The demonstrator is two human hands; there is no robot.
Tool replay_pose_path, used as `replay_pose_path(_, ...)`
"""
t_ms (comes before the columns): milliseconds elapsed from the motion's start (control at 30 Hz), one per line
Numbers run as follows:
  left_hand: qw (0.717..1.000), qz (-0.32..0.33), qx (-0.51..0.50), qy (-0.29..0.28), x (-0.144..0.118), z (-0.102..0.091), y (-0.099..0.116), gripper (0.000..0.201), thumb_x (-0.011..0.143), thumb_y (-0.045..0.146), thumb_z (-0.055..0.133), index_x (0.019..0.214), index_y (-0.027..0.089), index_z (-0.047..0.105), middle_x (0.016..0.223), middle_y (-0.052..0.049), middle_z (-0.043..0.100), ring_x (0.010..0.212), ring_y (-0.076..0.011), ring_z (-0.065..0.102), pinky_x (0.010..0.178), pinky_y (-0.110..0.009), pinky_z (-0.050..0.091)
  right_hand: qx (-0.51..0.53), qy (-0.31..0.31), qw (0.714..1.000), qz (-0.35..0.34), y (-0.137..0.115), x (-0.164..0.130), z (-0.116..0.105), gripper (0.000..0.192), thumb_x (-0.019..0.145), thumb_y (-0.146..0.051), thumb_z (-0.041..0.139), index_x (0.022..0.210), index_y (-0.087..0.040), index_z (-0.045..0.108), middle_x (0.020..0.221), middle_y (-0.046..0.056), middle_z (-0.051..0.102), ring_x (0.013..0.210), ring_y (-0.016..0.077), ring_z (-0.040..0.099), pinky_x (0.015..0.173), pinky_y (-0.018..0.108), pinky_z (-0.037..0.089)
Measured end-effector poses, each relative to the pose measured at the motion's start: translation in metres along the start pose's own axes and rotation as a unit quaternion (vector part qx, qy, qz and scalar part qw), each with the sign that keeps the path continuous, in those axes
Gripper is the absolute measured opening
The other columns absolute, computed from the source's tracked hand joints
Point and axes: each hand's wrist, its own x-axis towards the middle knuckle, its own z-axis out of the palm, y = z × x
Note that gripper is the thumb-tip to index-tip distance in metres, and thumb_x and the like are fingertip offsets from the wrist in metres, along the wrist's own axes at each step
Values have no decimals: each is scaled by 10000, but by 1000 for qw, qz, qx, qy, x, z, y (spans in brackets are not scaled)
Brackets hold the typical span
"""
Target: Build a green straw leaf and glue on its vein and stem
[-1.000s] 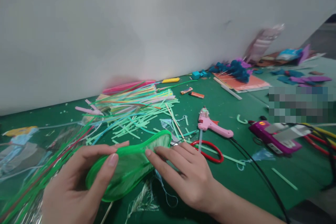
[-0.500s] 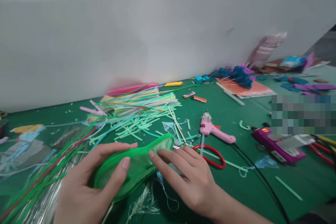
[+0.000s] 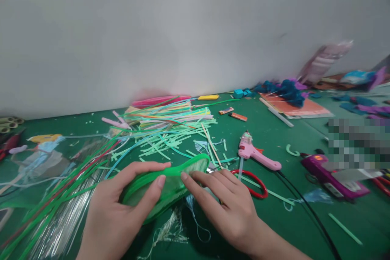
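Between my hands is a curved piece with a bright green rim and a sheer pale green middle (image 3: 175, 183), tilted above the table. My left hand (image 3: 124, 207) grips its left end, thumb on the near face and fingers along the top edge. At its right end, my right hand (image 3: 227, 203) pinches the rim, index fingertip on the sheer face and the thumb hidden behind. Just beyond my right hand lie red-handled scissors (image 3: 264, 189), partly covered by it. Light blue tassels and pale threads (image 3: 170, 229) lie beneath the piece.
A pink glue gun (image 3: 258, 154) with a black cord rests to the right, near a purple device (image 3: 335, 178). Cut green strips (image 3: 161, 142) and pipe cleaners spread at centre-left, clear-wrapped sticks (image 3: 65, 211) at left. A white partition (image 3: 183, 44) bounds the back.
The view has swung slightly left, so the table things appear further right. Both hands keep their hold on the green-rimmed piece, whose pose is nearly the same.
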Motion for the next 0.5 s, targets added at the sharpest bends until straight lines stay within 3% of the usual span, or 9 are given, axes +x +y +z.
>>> replay_pose_path(133, 1000, -22, -13, -13, 0, -1, 4, 203, 843, 501, 658, 920, 337, 750, 946, 83, 793, 815, -154, 730, 700, -210, 564, 3, 1, 1000, 5, 1, 0, 2, 321, 984, -43, 499, 1258, -84, 660, 1056, 107, 749, 829, 183, 639, 715, 340, 435)
replay_pose_path(233, 998, -40, -49, -20, -1, -4, 0, 238, 827, 515, 671, 964, 338, 753, 1007, 62, 792, 943, -187, 724, 838, -246, 571, 0, -4, 1000, 5, 1, -3, 3, 334, 974, -40, 515, 1277, -90, 649, 1074, 110, 743, 842, 185, 632, 729, 343, 435)
replay_pose_path(300, 991, -72, -115, -21, -2, -8, -11, 269, 844, 522, 651, 1013, 338, 752, 1067, 47, 786, 1024, -201, 713, 898, -257, 566, -4, -5, 1000, 3, 1, -5, 4, 350, 965, -35, 531, 1294, -93, 638, 1080, 113, 741, 847, 187, 627, 736, 346, 436)
replay_pose_path(400, 964, -130, -227, -51, -4, -15, -35, 330, 885, 531, 592, 1029, 295, 771, 1051, -9, 796, 941, -233, 748, 790, -279, 615, -2, -7, 1000, 1, 1, -6, 3, 374, 954, -19, 537, 1311, -89, 624, 1084, 117, 738, 858, 191, 623, 746, 349, 440)
replay_pose_path(500, 960, -140, -235, -59, -9, -16, -51, 376, 873, 533, 610, 1044, 247, 784, 995, -51, 804, 856, -260, 765, 714, -301, 636, 0, -10, 1000, -2, 1, -6, 3, 388, 950, -10, 534, 1322, -84, 614, 1085, 123, 736, 865, 196, 626, 748, 354, 442)
